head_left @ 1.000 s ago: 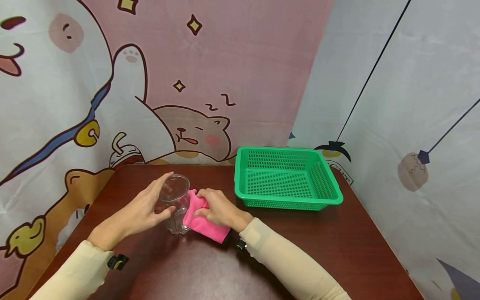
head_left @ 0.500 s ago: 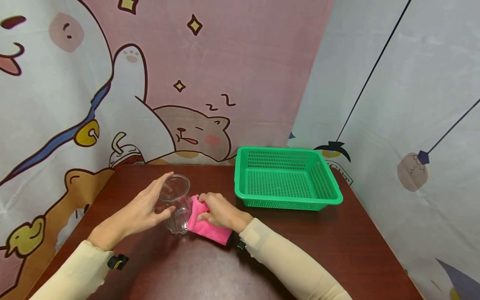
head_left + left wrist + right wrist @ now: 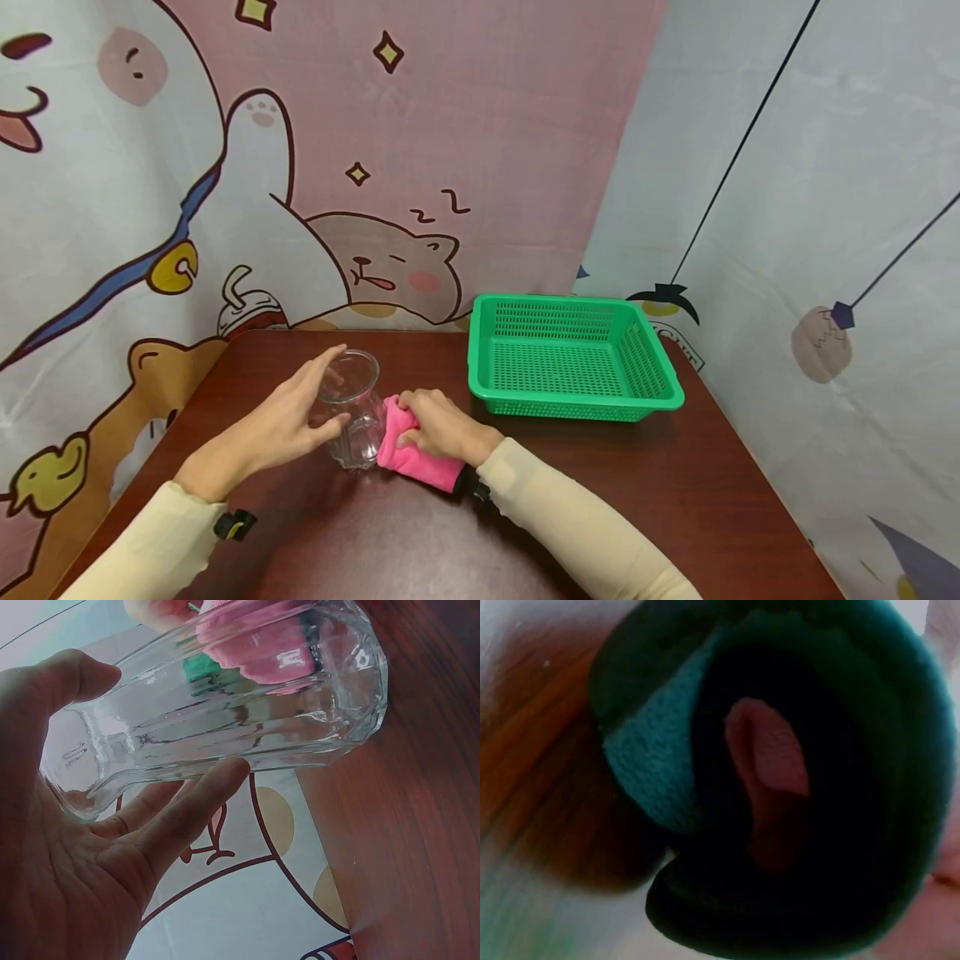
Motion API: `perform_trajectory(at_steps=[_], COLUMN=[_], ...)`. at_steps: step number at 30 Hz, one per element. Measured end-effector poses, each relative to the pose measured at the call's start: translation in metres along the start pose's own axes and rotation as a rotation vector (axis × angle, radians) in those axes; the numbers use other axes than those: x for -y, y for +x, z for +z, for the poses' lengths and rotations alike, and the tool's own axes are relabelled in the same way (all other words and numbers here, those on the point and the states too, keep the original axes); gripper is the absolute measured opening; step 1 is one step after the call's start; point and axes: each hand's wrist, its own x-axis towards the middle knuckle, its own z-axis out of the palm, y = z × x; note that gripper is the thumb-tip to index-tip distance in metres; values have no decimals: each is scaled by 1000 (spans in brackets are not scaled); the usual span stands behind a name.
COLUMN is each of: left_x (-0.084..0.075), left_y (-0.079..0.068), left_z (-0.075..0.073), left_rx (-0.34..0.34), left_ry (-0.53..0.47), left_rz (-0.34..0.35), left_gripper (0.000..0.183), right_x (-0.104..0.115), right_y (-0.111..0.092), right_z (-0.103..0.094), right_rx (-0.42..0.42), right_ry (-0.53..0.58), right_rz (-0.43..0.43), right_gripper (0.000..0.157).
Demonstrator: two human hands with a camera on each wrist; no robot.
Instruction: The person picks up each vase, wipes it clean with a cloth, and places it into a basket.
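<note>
A clear glass vase [image 3: 362,437] with a round open rim and faceted lower body stands upright on the table. My left hand [image 3: 288,423] holds it around the upper part, thumb on the near side and fingers behind. In the left wrist view the thumb lies at the narrow neck and the fingers run along the glass wall [image 3: 225,727]. My right hand [image 3: 442,427] grips a pink cloth [image 3: 420,464] just right of the vase, its left edge right at the glass. The right wrist view shows the cloth's rolled end, dark teal [image 3: 652,757] outside with pink inside.
A green plastic basket [image 3: 573,407] with slotted walls stands at the back right of the dark red-brown table [image 3: 600,492]. A printed curtain [image 3: 510,167] hangs close behind the table and along its sides.
My right hand and the pink cloth have moved slightly right and toward me, along the vase's side. My left hand and the vase stay in place.
</note>
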Motion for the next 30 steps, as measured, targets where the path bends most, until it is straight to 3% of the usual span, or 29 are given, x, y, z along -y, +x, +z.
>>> perform_trajectory(at_steps=[11,30], left_x=[-1,-1], left_y=[0,0], left_z=[1,0], left_rx=[-6,-1], left_ry=[1,-6], left_rz=[9,8], left_gripper=[103,105], right_x=[-6,-1], right_y=[2,7], right_z=[5,-2], right_rx=[-23,-231], right_ry=[116,289], right_rz=[23,-36], right_gripper=[49,44])
